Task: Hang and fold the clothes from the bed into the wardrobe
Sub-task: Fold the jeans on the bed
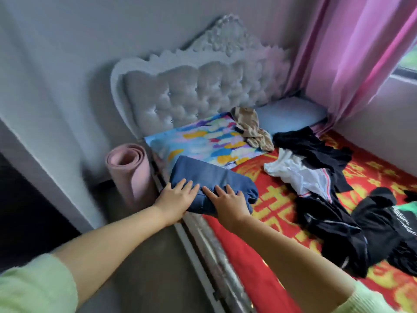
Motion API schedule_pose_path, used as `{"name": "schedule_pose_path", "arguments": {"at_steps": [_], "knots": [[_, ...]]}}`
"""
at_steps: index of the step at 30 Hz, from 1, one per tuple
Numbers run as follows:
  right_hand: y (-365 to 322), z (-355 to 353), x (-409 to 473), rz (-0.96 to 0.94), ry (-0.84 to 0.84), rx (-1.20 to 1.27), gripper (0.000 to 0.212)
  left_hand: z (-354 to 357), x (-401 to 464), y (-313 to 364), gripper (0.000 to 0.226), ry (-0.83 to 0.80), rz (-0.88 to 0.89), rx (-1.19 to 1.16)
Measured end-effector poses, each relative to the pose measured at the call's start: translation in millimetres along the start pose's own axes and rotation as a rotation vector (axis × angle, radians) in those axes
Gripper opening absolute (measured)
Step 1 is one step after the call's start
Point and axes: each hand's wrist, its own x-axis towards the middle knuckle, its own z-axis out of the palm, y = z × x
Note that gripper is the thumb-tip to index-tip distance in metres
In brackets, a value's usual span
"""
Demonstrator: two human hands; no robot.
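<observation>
A folded blue garment (212,175) lies at the near left corner of the bed (282,222), partly on a colourful pillow (203,141). My left hand (174,198) rests flat on its left end and my right hand (228,203) lies flat on its near edge, fingers spread. Loose clothes are strewn further right on the red and yellow cover: a white piece (297,172), black pieces (316,147) and a black heap (352,229). A beige garment (252,127) lies crumpled by the pillows. The wardrobe's dark opening (27,211) shows at far left.
A rolled pink mat (128,170) stands on the floor between the bed and the wardrobe's side. A tufted white headboard (198,91) backs the bed. Pink curtains (352,53) hang at the right by a window. A pale blue pillow (291,114) lies beneath them.
</observation>
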Motion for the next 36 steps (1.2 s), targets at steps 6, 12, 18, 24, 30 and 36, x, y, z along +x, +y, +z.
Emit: {"name": "schedule_pose_path", "arguments": {"at_steps": [6,12,18,24,30,36], "knots": [[-124,-28,77,-0.274,0.01,-0.069,0.087,10,-91,-104,0.078,-0.059,-0.259,-0.06],[-230,-28,134,-0.55,-0.024,-0.078,0.076,48,-171,-169,0.078,-0.208,-0.485,-0.016],[-338,-20,175,-0.834,-0.079,-0.079,0.078,89,-253,-217,0.075,-0.239,-0.749,-0.004],[-443,3,190,-0.983,-0.173,-0.114,0.084,130,-337,-253,0.077,-0.329,-0.828,-0.1],[-550,39,219,-0.921,-0.214,-0.134,0.083,188,-401,-327,0.072,-0.357,-0.824,-0.142],[-656,82,240,-0.839,-0.358,-0.157,0.084,268,-466,-393,0.074,-0.449,-0.798,-0.301]]}}
